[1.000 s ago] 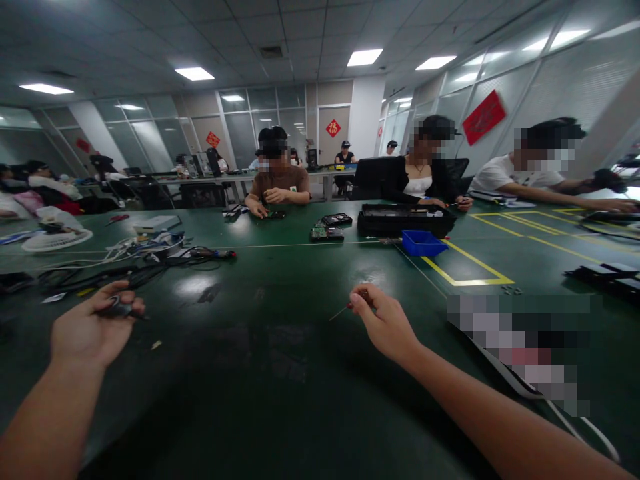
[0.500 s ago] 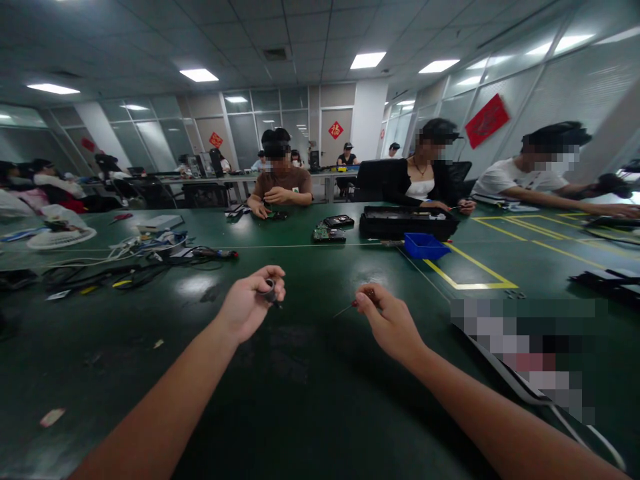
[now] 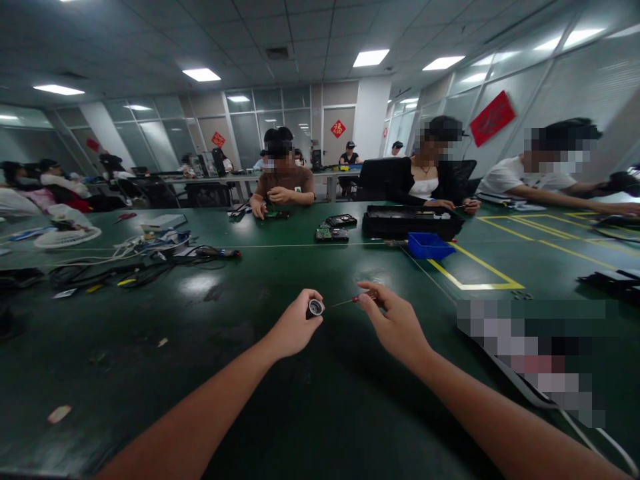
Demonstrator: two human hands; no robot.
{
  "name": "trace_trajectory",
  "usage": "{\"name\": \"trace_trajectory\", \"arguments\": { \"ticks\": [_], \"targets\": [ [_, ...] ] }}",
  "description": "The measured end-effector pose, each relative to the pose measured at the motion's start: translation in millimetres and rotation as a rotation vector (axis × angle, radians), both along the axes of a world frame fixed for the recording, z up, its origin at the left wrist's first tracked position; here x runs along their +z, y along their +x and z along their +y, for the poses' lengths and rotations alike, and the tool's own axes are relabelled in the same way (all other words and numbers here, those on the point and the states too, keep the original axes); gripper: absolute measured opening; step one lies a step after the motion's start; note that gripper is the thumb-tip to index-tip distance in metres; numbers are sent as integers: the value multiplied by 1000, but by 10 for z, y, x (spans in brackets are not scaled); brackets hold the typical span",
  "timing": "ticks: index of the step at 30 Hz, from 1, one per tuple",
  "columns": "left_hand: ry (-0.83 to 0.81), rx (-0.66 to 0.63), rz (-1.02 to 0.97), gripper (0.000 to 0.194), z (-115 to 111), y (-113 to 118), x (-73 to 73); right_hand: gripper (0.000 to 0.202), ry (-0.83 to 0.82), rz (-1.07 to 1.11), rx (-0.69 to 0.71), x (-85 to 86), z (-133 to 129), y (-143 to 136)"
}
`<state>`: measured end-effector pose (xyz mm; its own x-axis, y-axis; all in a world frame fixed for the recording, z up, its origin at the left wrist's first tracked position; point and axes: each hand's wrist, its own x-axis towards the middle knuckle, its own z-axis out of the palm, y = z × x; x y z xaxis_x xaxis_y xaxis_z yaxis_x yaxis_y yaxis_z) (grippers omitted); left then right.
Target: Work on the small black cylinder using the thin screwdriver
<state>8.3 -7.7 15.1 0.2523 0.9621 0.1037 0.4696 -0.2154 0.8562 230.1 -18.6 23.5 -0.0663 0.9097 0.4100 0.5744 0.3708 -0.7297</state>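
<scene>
My left hand (image 3: pixel 294 328) is closed around a small black cylindrical part (image 3: pixel 315 308). Its round end, with a pale rim and dark recess, faces me. In my right hand (image 3: pixel 395 321) is a thin screwdriver (image 3: pixel 355 299), pinched by its reddish handle. The slim metal shaft points left, and its tip lies close to the cylindrical part; whether they touch I cannot tell. Both hands are held above the green table (image 3: pixel 300 427), near its middle.
Cables (image 3: pixel 150 263) lie in a tangle at left. Beyond my hands are hard drives (image 3: pixel 333 235), a black case (image 3: pixel 407 223) and a blue bin (image 3: pixel 430 246). A blurred-out flat object (image 3: pixel 530 353) lies right of my right arm. Several people sit across the table.
My left hand has moved right and slightly down, turning the cylindrical part's round end toward me. It is now close to the screwdriver's tip. My right hand has barely moved.
</scene>
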Motion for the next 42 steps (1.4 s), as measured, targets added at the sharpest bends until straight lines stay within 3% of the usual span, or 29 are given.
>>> {"name": "trace_trajectory", "arguments": {
  "ticks": [6, 10, 16, 31, 42],
  "targets": [
    [143, 15, 42, 34, 130, -139, -182, 30, 15, 136, 18, -14, -27, 9],
    [142, 28, 33, 41, 179, -172, -266, 28, -19, 233, 105, -59, -28, 4],
    [163, -5, 68, 38, 135, -133, -238, 25, -74, 221, 191, -88, -27, -31],
    [182, -6, 87, 41, 109, -138, -209, 27, -97, 187, 132, -70, -22, -21],
    [208, 4, 123, 40, 122, -145, -225, 25, -2, 77, 202, -73, -17, 15]
  ]
}}
